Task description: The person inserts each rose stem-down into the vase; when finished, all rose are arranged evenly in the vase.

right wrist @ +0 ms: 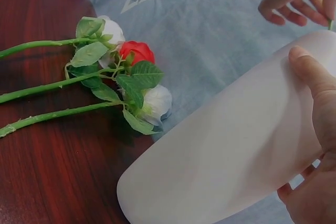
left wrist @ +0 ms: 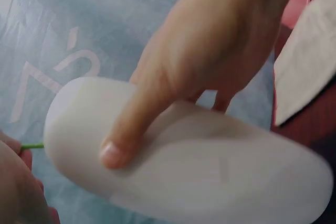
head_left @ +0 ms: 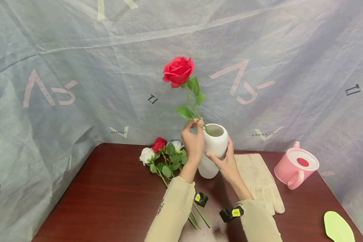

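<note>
My left hand (head_left: 193,139) pinches the green stem of a red rose (head_left: 178,71) at the vase's mouth, and the stem's lower end reaches inside the rim. The bloom stands high above the hand, tilted to the left. Fingers and thumb of my right hand (head_left: 227,164) grip the white vase (head_left: 215,144) around its right side. In the left wrist view the right thumb presses along the vase wall (left wrist: 210,166), with the left hand (left wrist: 21,182) at the lower left edge. The vase leans in the right wrist view, its base close over the table.
Left of the vase, two white roses and a red rose (head_left: 159,144) lie on the dark red table (head_left: 109,195), stems toward the front. To the right are beige gloves (head_left: 257,174), a pink watering can (head_left: 296,166) and a light green object (head_left: 338,227). Grey sheeting (head_left: 109,84) hangs behind.
</note>
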A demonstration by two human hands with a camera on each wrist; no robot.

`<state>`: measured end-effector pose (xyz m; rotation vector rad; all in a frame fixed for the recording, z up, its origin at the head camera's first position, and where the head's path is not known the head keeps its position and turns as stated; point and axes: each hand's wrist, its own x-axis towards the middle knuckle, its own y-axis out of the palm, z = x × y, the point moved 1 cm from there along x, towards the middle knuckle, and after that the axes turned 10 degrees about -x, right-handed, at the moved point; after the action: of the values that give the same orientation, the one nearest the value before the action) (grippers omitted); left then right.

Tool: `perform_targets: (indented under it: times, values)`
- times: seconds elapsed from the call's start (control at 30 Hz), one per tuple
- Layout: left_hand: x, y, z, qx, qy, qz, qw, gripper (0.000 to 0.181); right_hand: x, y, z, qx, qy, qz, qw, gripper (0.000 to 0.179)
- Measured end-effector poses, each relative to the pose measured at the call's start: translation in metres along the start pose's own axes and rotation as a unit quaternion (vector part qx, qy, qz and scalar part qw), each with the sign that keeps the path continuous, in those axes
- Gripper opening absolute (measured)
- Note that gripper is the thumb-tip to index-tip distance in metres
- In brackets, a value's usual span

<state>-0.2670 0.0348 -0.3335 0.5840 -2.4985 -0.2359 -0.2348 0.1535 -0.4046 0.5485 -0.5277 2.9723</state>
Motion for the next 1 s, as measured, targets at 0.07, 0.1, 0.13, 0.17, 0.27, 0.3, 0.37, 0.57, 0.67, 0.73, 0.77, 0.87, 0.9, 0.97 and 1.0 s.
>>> perform_targets:
  times: [0.07, 0.1, 0.13, 0.17, 0.27, 0.3, 0.37, 0.57, 0.67, 0.73, 0.77, 0.87, 0.9, 0.97, 1.0]
  values:
    - [0.004, -0.001, -0.003, 0.024, 0.022, 0.017, 0.9993, 0.008, -0.002, -0.001, 0.008, 0.001, 0.001, 0.004, 1.0000, 0.090]
    - [0.006, -0.002, -0.004, 0.036, 0.033, 0.025, 0.9985, 0.007, -0.003, -0.001, 0.012, -0.002, 0.002, 0.006, 1.0000, 0.090]
    - [0.008, -0.002, -0.005, 0.048, 0.045, 0.035, 0.9972, 0.007, -0.003, -0.001, 0.014, -0.004, 0.003, 0.007, 1.0000, 0.089]
    - [0.010, -0.003, -0.006, 0.057, 0.055, 0.045, 0.9958, 0.007, -0.003, -0.001, 0.015, -0.004, 0.005, 0.007, 1.0000, 0.089]
    - [0.016, -0.003, -0.007, 0.088, 0.079, 0.088, 0.9890, 0.005, -0.003, -0.001, 0.017, -0.005, 0.006, 0.006, 0.9999, 0.089]
    - [0.017, -0.003, -0.007, 0.105, 0.086, 0.108, 0.9848, 0.006, -0.003, 0.000, 0.017, -0.004, 0.004, 0.004, 1.0000, 0.089]
    - [0.019, -0.002, -0.009, 0.140, 0.100, 0.151, 0.9734, 0.009, -0.002, 0.001, 0.014, 0.005, -0.002, 0.001, 1.0000, 0.088]
    - [0.020, 0.001, -0.018, 0.257, 0.131, 0.261, 0.9211, 0.017, 0.004, 0.007, -0.006, 0.009, -0.020, 0.000, 0.9998, 0.089]
    - [0.021, 0.005, -0.022, 0.296, 0.128, 0.277, 0.9052, 0.012, 0.004, 0.007, -0.016, -0.006, -0.010, 0.000, 0.9999, 0.090]
    - [0.022, 0.007, -0.024, 0.321, 0.113, 0.284, 0.8964, 0.016, 0.004, 0.007, -0.018, -0.013, -0.001, 0.002, 0.9999, 0.092]
    - [0.023, 0.008, -0.025, 0.332, 0.097, 0.292, 0.8917, 0.022, 0.004, 0.007, -0.018, -0.015, 0.003, 0.003, 0.9999, 0.092]
    - [0.029, 0.008, -0.028, 0.322, -0.007, 0.342, 0.8829, 0.058, 0.003, 0.008, -0.018, -0.016, 0.015, 0.009, 0.9997, 0.094]
    - [0.032, 0.005, -0.028, 0.300, -0.054, 0.357, 0.8830, 0.071, 0.002, 0.008, -0.013, -0.014, 0.021, 0.013, 0.9996, 0.094]
    - [0.035, -0.007, -0.030, 0.241, -0.137, 0.367, 0.8880, 0.086, -0.001, 0.009, -0.002, -0.002, 0.025, 0.014, 0.9996, 0.093]
    - [0.036, -0.016, -0.031, 0.206, -0.170, 0.361, 0.8935, 0.089, -0.003, 0.009, 0.003, 0.005, 0.025, 0.013, 0.9996, 0.092]
